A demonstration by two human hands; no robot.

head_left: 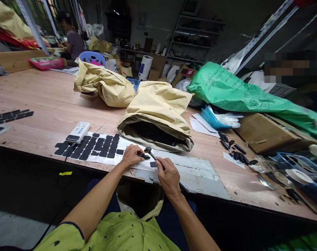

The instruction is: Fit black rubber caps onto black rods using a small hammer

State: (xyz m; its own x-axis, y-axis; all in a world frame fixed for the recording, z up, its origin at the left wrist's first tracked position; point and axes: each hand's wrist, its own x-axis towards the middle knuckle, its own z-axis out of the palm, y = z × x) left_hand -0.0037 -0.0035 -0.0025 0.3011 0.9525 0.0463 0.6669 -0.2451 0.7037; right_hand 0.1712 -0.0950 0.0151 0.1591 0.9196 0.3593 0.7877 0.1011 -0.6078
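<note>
My left hand (131, 156) is closed in a pinch on a small black elongated part (144, 156) at the table's near edge. My right hand (168, 174) grips a thin tool with a round dark head (148, 150), the head touching the black part. Both hands rest over a white backing sheet (137, 153) covered at its left with several black adhesive pads (93, 146). A single black pad (153, 164) lies just under my right thumb.
An open tan sack (158, 120) gapes just behind my hands, another tan sack (106, 85) farther back. A white remote-like device (78, 132) lies on the pads. Several black parts (233, 148) sit right, by a cardboard box (265, 134) and green bag (242, 92). A person sits far left.
</note>
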